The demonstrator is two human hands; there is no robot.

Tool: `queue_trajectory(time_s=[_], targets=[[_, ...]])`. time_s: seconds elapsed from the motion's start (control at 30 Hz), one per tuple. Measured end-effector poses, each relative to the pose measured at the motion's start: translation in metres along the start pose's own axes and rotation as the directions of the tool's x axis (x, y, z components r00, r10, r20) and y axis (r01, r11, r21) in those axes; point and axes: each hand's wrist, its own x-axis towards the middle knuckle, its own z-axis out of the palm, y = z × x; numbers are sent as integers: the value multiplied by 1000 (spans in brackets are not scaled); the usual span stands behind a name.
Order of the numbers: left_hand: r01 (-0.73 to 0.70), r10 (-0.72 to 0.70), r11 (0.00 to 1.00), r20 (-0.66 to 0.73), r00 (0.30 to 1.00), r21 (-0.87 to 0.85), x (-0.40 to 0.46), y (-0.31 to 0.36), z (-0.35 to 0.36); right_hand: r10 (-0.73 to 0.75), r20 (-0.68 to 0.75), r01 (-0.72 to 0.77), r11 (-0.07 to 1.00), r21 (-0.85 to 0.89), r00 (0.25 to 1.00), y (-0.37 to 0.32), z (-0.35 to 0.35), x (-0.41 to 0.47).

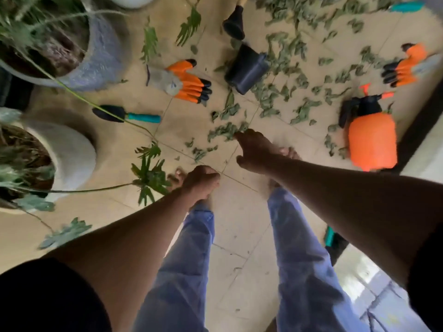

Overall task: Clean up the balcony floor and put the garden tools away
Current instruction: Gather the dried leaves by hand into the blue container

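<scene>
The person stands barefoot in blue trousers on the tiled balcony floor (239, 212), both arms reaching down. The left hand (203, 183) is curled into a fist; whether it holds anything cannot be told. The right hand (254, 149) stretches farther out, its fingertips at the near edge of the scattered leaves (227, 131), fingers bunched together at a clump; a firm pinch cannot be confirmed.

At the floor's left edge a white planter (69, 154) holds soil and a plant with long stems trailing over the tiles. Beyond it lies a trowel (127, 114) with a teal handle and black blade. At the right edge an orange pump sprayer (371, 140) lies on its side among leaves.

Farther out, an orange-and-grey glove (184, 80) lies flat near the middle, with an empty black nursery pot (247, 69) tipped over just beside it. A second glove (405, 65) lies toward the right edge. In the far left corner a grey planter (100, 53) holds dark soil and grassy foliage. A small black funnel-shaped piece (233, 22) and a teal handle (405, 6) lie at the far edge.
</scene>
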Motion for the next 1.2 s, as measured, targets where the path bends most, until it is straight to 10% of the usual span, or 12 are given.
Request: queue_trajectory(time_s=[0.2,0.47,1.1,1.2], targets=[[37,-74,959,-122,990,-282,98,-23,41,-224,109,247,816,-523,969,49,12,111],[-42,-139,862,-315,939,-506,164,-34,88,-475,184,433,494,-754,861,64,12,206],[-33,-72,892,-214,974,-451,174,-41,85,-503,-31,406,731,-549,863,90,65,177],[-5,-82,866,-151,985,-499,174,-35,82,-294,-206,239,937,-255,933,94,66,176]])
